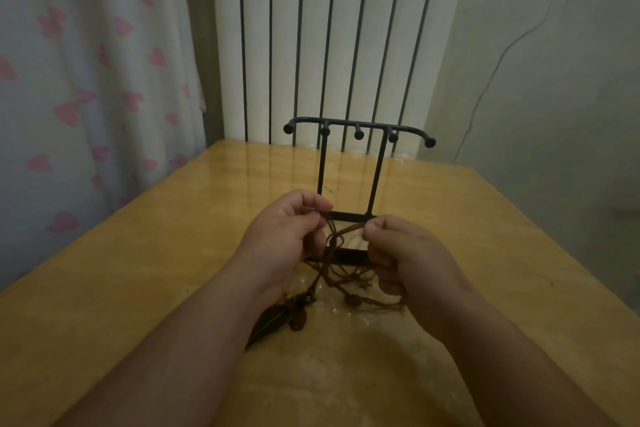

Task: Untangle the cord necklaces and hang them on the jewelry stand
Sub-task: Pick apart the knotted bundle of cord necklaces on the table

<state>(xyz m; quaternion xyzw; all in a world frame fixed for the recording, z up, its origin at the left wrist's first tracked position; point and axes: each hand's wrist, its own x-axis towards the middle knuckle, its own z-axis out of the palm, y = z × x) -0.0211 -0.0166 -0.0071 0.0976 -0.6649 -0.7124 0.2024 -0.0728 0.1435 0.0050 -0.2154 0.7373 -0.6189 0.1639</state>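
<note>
Left hand [284,232] and right hand [412,253] pinch the cord necklaces [336,237], each grip on a strand; the knot hangs between them, just before the jewelry stand [358,134] (pegs bare).

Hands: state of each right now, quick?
Left hand: pinching the brown cords between thumb and fingers.
Right hand: pinching the same cords, other fingers curled round trailing strands.

Head-worn view, forward-down, close
</note>
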